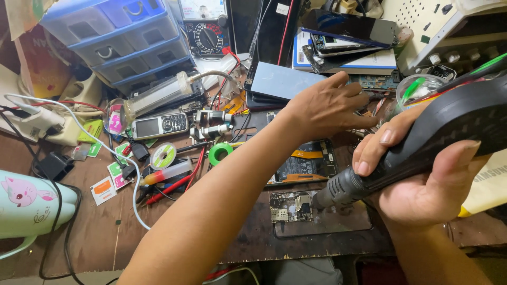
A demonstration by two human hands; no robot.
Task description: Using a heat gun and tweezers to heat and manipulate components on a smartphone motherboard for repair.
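Observation:
My right hand [417, 174] grips a black hot-air gun [454, 126] whose metal nozzle [338, 191] points down at a small circuit board [290, 207] lying on a dark mat [327, 221]. My left hand [325, 105] reaches across the bench with fingers spread, hovering over loose parts beside an opened phone [309, 161]. It holds nothing that I can see. A blue-grey phone back [280, 82] lies just beyond the left hand.
A blue drawer unit [121, 37] and a multimeter [208, 29] stand at the back. A keypad phone [158, 125], green tape roll [220, 153], solder reel [163, 155], red probes, cables and a mint kettle [29, 203] crowd the left. Stacked phones [348, 37] lie back right.

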